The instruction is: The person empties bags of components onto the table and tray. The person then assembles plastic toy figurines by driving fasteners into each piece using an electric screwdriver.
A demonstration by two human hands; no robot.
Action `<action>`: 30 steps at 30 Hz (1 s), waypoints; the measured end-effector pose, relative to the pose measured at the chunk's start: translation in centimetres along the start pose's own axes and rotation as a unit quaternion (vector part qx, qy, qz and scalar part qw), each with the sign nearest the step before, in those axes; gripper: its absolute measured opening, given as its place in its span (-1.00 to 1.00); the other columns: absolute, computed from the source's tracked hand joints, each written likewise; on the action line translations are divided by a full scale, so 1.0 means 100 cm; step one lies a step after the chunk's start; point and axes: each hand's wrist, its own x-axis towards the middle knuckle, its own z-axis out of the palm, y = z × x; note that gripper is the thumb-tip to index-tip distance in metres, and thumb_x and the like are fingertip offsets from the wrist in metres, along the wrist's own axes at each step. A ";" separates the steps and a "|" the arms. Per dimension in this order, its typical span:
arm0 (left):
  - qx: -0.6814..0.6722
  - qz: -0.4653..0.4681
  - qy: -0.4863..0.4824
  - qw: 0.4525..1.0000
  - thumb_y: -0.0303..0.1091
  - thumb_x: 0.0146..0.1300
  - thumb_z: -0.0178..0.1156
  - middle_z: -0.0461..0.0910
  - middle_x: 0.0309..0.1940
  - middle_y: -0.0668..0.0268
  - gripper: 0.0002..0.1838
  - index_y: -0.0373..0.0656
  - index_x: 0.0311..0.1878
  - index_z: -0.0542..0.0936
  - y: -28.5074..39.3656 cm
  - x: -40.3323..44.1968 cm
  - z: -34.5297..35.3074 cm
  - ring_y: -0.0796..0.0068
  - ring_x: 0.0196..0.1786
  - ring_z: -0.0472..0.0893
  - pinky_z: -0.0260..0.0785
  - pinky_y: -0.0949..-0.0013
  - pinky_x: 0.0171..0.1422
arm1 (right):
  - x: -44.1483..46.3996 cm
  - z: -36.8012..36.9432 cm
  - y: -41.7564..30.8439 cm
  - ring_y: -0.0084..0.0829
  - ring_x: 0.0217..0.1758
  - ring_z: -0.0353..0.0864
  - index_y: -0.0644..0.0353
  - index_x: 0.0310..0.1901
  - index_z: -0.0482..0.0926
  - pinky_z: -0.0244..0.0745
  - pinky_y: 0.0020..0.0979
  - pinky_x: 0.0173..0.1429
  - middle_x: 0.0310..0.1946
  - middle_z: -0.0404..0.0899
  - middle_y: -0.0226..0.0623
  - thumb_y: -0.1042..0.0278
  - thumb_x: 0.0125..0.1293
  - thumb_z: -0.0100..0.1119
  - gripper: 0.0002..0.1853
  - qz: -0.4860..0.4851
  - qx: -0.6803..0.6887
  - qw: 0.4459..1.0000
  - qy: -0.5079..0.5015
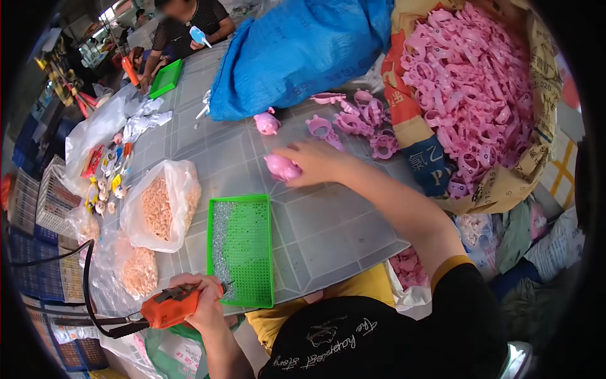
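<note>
My left hand (203,302) is closed around an orange electric screwdriver (170,306). Its tip points right, over the lower left edge of a green perforated tray (271,252). A band of small silvery pieces, perhaps screws, lies along the tray's left side. Beyond the tray, my right hand (315,163) grips a rounded pink plastic toy part (282,168) just above or on the table. A similar pink part (267,123) sits farther back. Several loose pink pieces (356,120), some with ring shapes, lie to the right of it.
A large open sack (410,114) full of pink parts stands at the right. A blue sack (297,60) lies at the back. At the left are bags of small peach-coloured pieces (158,208) and small toys (104,189). Another person (189,25) works at the far end.
</note>
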 end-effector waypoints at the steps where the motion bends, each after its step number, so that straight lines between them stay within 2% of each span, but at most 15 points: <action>1: -0.002 -0.004 -0.003 1.000 -0.63 -0.09 0.03 0.33 -0.69 0.32 -0.69 -0.26 -0.19 0.36 -0.001 0.001 0.000 0.52 -0.68 0.31 0.34 0.38 -0.37 | -0.014 -0.009 0.000 0.04 -0.02 0.57 -0.03 0.28 0.38 0.45 -0.09 0.11 0.03 0.53 -0.04 -0.12 0.01 0.38 -0.22 -0.011 -0.026 1.000 -0.006; 4: 0.004 -0.010 0.005 1.000 -0.64 -0.08 0.01 0.32 -0.69 0.33 -0.69 -0.26 -0.18 0.35 -0.003 0.003 0.002 0.52 -0.68 0.30 0.34 0.39 -0.38 | -0.043 -0.027 0.009 0.05 0.01 0.54 -0.10 0.28 0.39 0.46 -0.11 0.08 0.07 0.52 -0.11 -0.27 0.01 0.32 -0.20 -0.040 0.002 0.997 -0.071; 6: -0.001 -0.011 0.005 1.000 -0.65 -0.08 0.01 0.32 -0.69 0.32 -0.70 -0.26 -0.19 0.35 -0.003 0.004 0.005 0.52 -0.68 0.31 0.33 0.39 -0.38 | -0.031 -0.035 0.017 0.01 0.02 0.55 -0.04 0.27 0.39 0.47 -0.16 0.07 0.05 0.53 -0.11 -0.25 0.04 0.32 -0.21 -0.007 0.074 0.995 -0.061; 8: -0.009 -0.010 0.004 1.000 -0.70 -0.09 -0.01 0.35 -0.69 0.30 -0.68 -0.27 -0.19 0.35 -0.002 0.007 0.008 0.49 -0.65 0.36 0.37 0.38 -0.36 | -0.002 -0.045 0.019 -0.03 0.03 0.57 0.16 0.13 0.45 0.49 -0.19 0.05 -0.01 0.54 -0.05 -0.21 0.12 0.28 -0.31 0.072 0.130 0.987 -0.059; 11: -0.005 -0.010 -0.006 1.000 -0.80 -0.12 -0.03 0.40 -0.67 0.25 -0.65 -0.29 -0.20 0.33 0.002 0.008 0.013 0.44 -0.60 0.46 0.46 0.37 -0.31 | 0.061 0.008 0.042 0.01 0.04 0.57 0.30 0.01 0.42 0.48 -0.14 0.06 -0.06 0.54 0.04 -0.02 0.05 0.40 -0.35 0.201 0.045 0.966 0.155; 14: 0.029 -0.007 -0.013 0.999 -0.82 -0.10 -0.02 0.40 -0.65 0.25 -0.65 -0.28 -0.20 0.32 0.008 0.003 0.016 0.43 -0.58 0.48 0.48 0.36 -0.28 | 0.107 0.030 0.036 0.05 0.04 0.57 0.25 0.09 0.29 0.50 -0.10 0.05 -0.10 0.53 0.08 -0.02 0.04 0.43 -0.27 0.272 0.043 0.952 0.137; 17: 0.031 -0.002 -0.023 0.999 -0.83 -0.07 -0.01 0.41 -0.64 0.25 -0.65 -0.28 -0.19 0.30 0.014 -0.001 0.018 0.41 -0.56 0.50 0.49 0.35 -0.28 | 0.131 0.052 0.052 0.11 0.07 0.55 0.20 0.17 0.18 0.50 -0.08 0.05 -0.07 0.52 0.08 0.06 -0.05 0.50 -0.16 0.279 0.082 0.947 0.133; 20: 0.025 -0.001 -0.038 0.999 -0.83 -0.05 0.01 0.42 -0.61 0.24 -0.65 -0.28 -0.18 0.30 0.014 -0.005 0.014 0.41 -0.55 0.49 0.48 0.35 -0.29 | 0.112 0.047 0.055 0.02 0.06 0.58 0.17 0.20 0.23 0.51 -0.10 0.05 -0.02 0.52 0.06 0.13 0.02 0.44 -0.23 0.246 0.156 0.947 0.134; 23: 0.010 0.001 -0.062 0.998 -0.77 -0.02 0.06 0.44 -0.52 0.25 -0.64 -0.27 -0.14 0.31 0.005 -0.004 0.005 0.42 -0.53 0.49 0.48 0.30 -0.26 | 0.074 0.022 0.047 -0.18 0.02 0.61 0.10 0.23 0.30 0.53 -0.21 0.01 0.01 0.52 -0.04 0.19 0.13 0.33 -0.36 0.212 0.326 0.910 0.143; 25: -0.034 -0.005 -0.075 0.997 -0.71 -0.01 0.11 0.45 -0.45 0.26 -0.62 -0.26 -0.09 0.33 -0.001 -0.003 0.002 0.43 -0.48 0.50 0.48 0.24 -0.21 | 0.030 -0.025 0.005 -0.34 -0.01 0.59 0.06 0.23 0.36 0.53 -0.34 -0.03 0.05 0.49 -0.14 0.24 0.26 0.18 -0.50 0.239 0.493 0.833 0.077; 27: -0.113 -0.013 -0.110 0.987 -0.61 0.00 0.17 0.44 -0.37 0.28 -0.58 -0.25 -0.02 0.34 0.001 0.001 0.005 0.43 -0.41 0.50 0.45 0.15 -0.09 | -0.015 -0.047 -0.035 -0.38 0.01 0.58 0.10 0.25 0.33 0.56 -0.40 -0.03 0.08 0.45 -0.18 0.25 0.32 0.12 -0.52 0.226 0.598 0.766 0.064; 30: -0.073 -0.022 -0.134 0.988 -0.57 0.02 0.22 0.45 -0.39 0.29 -0.57 -0.26 -0.01 0.34 0.001 0.008 0.006 0.48 -0.36 0.51 0.42 0.14 -0.02 | -0.066 -0.042 -0.075 -0.34 0.05 0.57 0.20 0.26 0.30 0.60 -0.40 0.03 0.09 0.43 -0.16 0.23 0.35 0.09 -0.50 0.249 0.605 0.756 -0.038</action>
